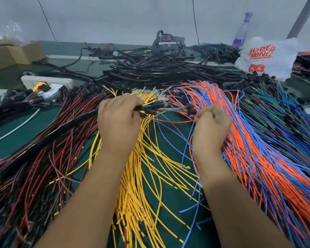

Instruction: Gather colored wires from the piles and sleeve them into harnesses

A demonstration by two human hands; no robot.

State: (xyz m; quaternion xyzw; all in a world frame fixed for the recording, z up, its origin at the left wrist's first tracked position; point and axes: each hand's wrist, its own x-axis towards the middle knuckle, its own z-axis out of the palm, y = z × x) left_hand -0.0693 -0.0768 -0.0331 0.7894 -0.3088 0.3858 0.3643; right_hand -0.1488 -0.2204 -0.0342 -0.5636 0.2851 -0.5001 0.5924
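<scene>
Piles of wires fan across the green table: red and black wires (pixel 43 167) on the left, yellow wires (pixel 138 185) in the middle, orange and blue wires (pixel 258 158) on the right, green and blue wires (pixel 284 113) at the far right. My left hand (pixel 118 120) grips a small bundle of connector-tipped wires (pixel 156 106) at the mouth of a black sleeve (pixel 48 138), which runs down to the left. My right hand (pixel 211 126) pinches a single orange wire (pixel 168 120) that stretches across to the bundle.
A heap of black sleeving tubes (pixel 159 70) lies behind the piles. A white plastic bag (pixel 265 56) and a bottle (pixel 242 31) stand at the back right. Cardboard boxes (pixel 13 54) sit at the back left, with a white power strip (pixel 47 82) in front of them.
</scene>
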